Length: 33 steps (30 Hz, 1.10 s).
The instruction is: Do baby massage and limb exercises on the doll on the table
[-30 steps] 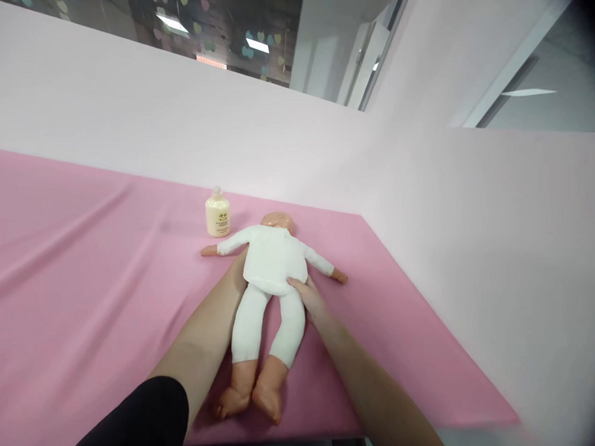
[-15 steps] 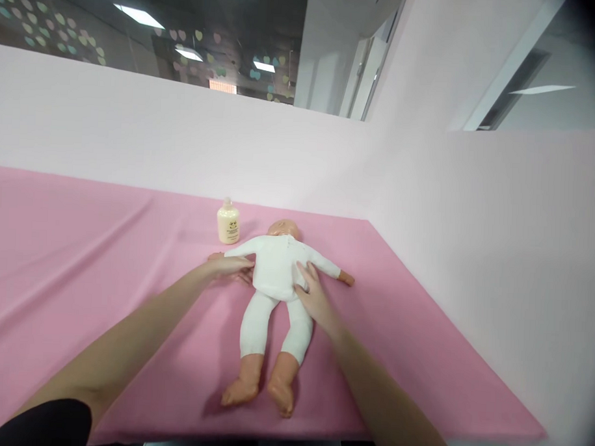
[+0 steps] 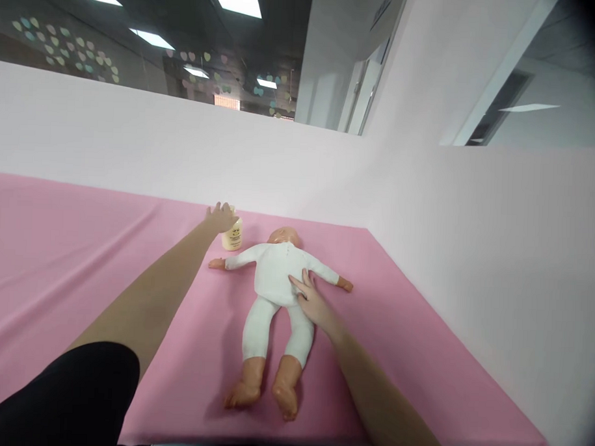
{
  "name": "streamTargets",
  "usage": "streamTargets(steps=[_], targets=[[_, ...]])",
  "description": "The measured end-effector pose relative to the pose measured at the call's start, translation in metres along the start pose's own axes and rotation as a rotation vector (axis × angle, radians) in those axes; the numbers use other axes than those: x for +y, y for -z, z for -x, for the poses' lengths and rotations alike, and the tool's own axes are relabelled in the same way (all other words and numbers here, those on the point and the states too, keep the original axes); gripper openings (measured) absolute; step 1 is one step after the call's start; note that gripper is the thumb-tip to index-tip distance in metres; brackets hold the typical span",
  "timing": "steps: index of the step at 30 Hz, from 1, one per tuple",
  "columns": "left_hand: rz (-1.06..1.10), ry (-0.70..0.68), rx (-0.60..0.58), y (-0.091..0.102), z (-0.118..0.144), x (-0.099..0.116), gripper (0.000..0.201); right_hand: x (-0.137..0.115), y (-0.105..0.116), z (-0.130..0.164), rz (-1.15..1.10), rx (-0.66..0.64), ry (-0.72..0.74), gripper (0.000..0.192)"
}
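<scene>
A baby doll (image 3: 279, 274) with a white cloth body lies on its back on a pink-covered table, head away from me, arms spread and bare feet towards me. My right hand (image 3: 314, 305) rests on the lower side of its torso, fingers apart. Beyond the doll's outstretched arm on the left stands a cream-coloured bottle (image 3: 233, 237) with a dark printed label. My left hand (image 3: 221, 218) is at the upper part of this bottle with its fingers spread, covering part of it. Whether the palm touches the bottle I cannot tell.
The pink table cover (image 3: 106, 242) has long creases on the left. A white wall (image 3: 158, 146) with a wide window rises behind the table, and another wall (image 3: 472, 255) closes in on the right. The table's front edge is just beyond the doll's feet.
My left hand has moved away from the doll's side, up and forward to the bottle. My right hand stays on the torso. The view has tilted slightly upward.
</scene>
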<state>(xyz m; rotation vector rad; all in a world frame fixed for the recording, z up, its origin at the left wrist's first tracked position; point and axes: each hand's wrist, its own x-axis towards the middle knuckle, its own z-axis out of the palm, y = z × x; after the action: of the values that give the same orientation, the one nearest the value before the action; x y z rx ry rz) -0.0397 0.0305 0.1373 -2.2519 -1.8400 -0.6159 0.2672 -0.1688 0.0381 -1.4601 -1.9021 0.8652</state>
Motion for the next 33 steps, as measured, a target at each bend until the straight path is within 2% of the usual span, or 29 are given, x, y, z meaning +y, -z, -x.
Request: streamTargets(steps=[3, 5, 8, 10, 12, 13, 17, 21, 23, 28, 33], targets=[[-0.015, 0.078, 0.054, -0.005, 0.014, 0.029, 0.068, 0.003, -0.001, -0.002, 0.077, -0.012, 0.071, 0.056], [0.009, -0.013, 0.06, -0.009, 0.028, 0.06, 0.066, 0.007, -0.001, -0.005, 0.142, -0.031, 0.165, 0.059], [0.122, -0.209, -0.057, -0.024, 0.055, 0.113, 0.063, 0.013, 0.001, -0.009, 0.188, -0.093, 0.294, 0.063], [0.182, -0.255, -0.15, -0.039, 0.075, 0.141, 0.063, 0.015, 0.003, -0.01, 0.166, -0.134, 0.338, 0.061], [0.194, -0.218, -0.249, -0.054, 0.094, 0.16, 0.063, 0.016, 0.004, -0.011, 0.123, -0.148, 0.339, 0.056], [0.172, -0.202, -0.24, -0.059, 0.102, 0.165, 0.063, 0.016, 0.004, -0.011, 0.102, -0.146, 0.329, 0.054], [0.137, -0.181, -0.191, -0.069, 0.124, 0.167, 0.058, 0.015, -0.001, -0.01, 0.048, -0.093, 0.275, 0.047], [0.133, -0.2, -0.222, -0.068, 0.134, 0.163, 0.058, 0.009, -0.008, -0.018, 0.085, 0.009, 0.204, 0.056], [0.132, -0.208, -0.246, -0.067, 0.138, 0.163, 0.06, 0.005, -0.01, -0.027, 0.149, 0.017, 0.185, 0.059], [0.141, -0.211, -0.318, -0.064, 0.148, 0.169, 0.06, -0.001, -0.009, -0.06, 0.309, -0.014, 0.253, 0.056], [0.141, -0.266, -0.294, -0.061, 0.154, 0.167, 0.06, -0.002, -0.008, -0.085, 0.407, 0.002, 0.289, 0.055]])
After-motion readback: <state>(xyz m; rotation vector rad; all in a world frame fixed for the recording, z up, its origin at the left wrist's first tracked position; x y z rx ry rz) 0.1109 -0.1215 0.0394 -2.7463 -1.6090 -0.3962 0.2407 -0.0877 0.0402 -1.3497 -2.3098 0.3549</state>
